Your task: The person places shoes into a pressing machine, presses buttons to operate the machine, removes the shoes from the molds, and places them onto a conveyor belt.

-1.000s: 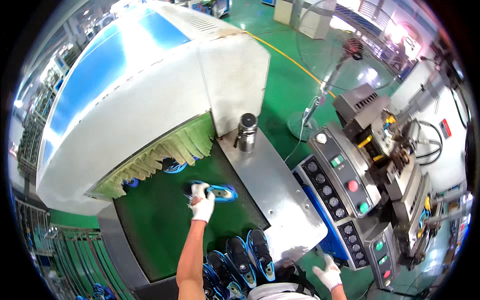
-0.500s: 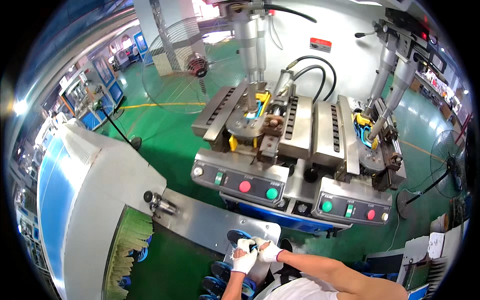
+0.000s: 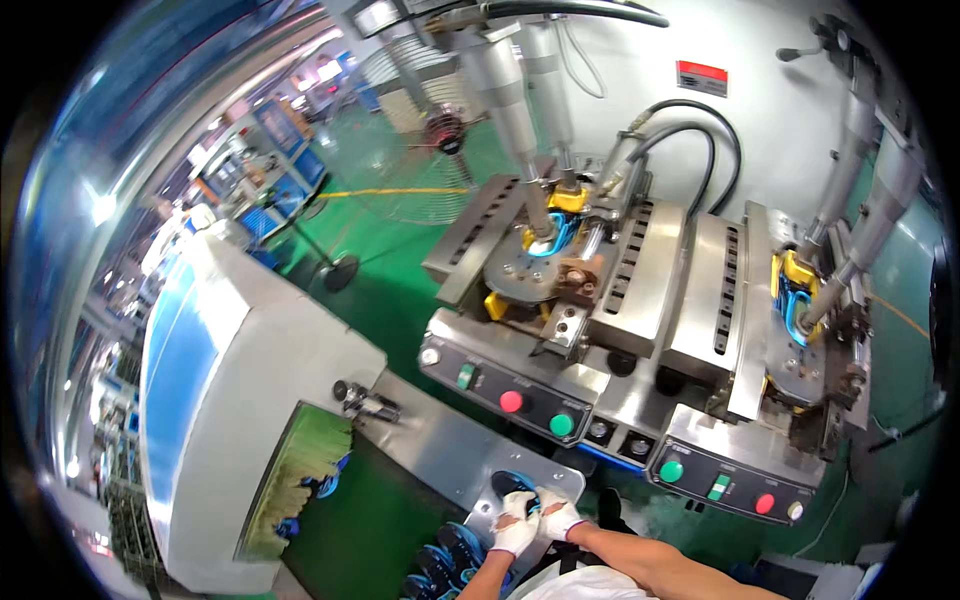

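Note:
A black shoe with blue trim (image 3: 511,484) is over the rounded end of a metal shelf (image 3: 440,432). My left hand (image 3: 516,526), in a white glove, grips its near side with bent fingers. My right hand (image 3: 558,514), gloved the same way, is closed at the shoe's right edge, close beside the left; its fingertips are partly hidden. Several similar black and blue shoes (image 3: 455,556) sit just left of my left forearm.
Ahead stands a two-station press machine with button panels (image 3: 510,400), metal blocks and slanting cylinders; blue pieces sit in its clamps. At left, a white and blue housing (image 3: 270,350) has a bristle-curtained opening with blue shoes inside. A caged fan (image 3: 445,128) stands behind.
The whole view has tilted and shifted, so the machine now appears lower and farther right. Both hands stay together on the shoe, which is turned slightly.

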A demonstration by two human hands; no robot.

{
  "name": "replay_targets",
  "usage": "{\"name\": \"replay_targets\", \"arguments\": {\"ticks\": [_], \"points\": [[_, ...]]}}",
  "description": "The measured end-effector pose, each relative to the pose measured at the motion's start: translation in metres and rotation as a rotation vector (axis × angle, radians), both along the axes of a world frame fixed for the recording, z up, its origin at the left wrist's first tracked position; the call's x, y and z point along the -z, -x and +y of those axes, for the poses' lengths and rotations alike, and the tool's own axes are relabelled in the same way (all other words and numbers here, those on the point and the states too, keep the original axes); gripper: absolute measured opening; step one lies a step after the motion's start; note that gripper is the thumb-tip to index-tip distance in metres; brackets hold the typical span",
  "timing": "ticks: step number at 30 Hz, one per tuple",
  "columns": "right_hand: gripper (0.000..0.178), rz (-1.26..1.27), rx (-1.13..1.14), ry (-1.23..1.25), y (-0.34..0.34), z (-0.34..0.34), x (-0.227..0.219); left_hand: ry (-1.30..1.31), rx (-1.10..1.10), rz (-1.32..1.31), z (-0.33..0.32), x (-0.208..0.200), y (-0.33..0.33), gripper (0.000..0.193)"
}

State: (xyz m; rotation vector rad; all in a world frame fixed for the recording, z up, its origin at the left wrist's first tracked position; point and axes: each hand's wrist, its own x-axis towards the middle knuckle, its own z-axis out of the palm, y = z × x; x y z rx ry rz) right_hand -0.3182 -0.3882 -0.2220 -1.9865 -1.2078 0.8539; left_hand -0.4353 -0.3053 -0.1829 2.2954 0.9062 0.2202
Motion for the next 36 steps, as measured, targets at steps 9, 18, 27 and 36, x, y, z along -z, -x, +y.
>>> {"name": "replay_targets", "arguments": {"ticks": [9, 18, 27, 36], "points": [[0.049, 0.036, 0.014, -0.148, 0.001, -0.014, 0.069, 0.087, 0.114, -0.085, 0.000, 0.009, -0.001, 0.043], [0.093, 0.437, 0.280, 0.441, -0.019, -0.003, -0.131, 0.173, -0.182, -0.393, 0.032, -0.112, 0.032, 0.042], [0.053, 1.370, 0.665, -0.323, -0.037, -0.076, -0.237, -0.059, -0.083, -0.548, 0.124, -0.221, -0.029, 0.037], [0.072, 1.327, 0.747, -0.739, -0.121, -0.100, -0.313, -0.315, 0.388, -0.341, 0.193, -0.234, -0.299, 0.055]]}}
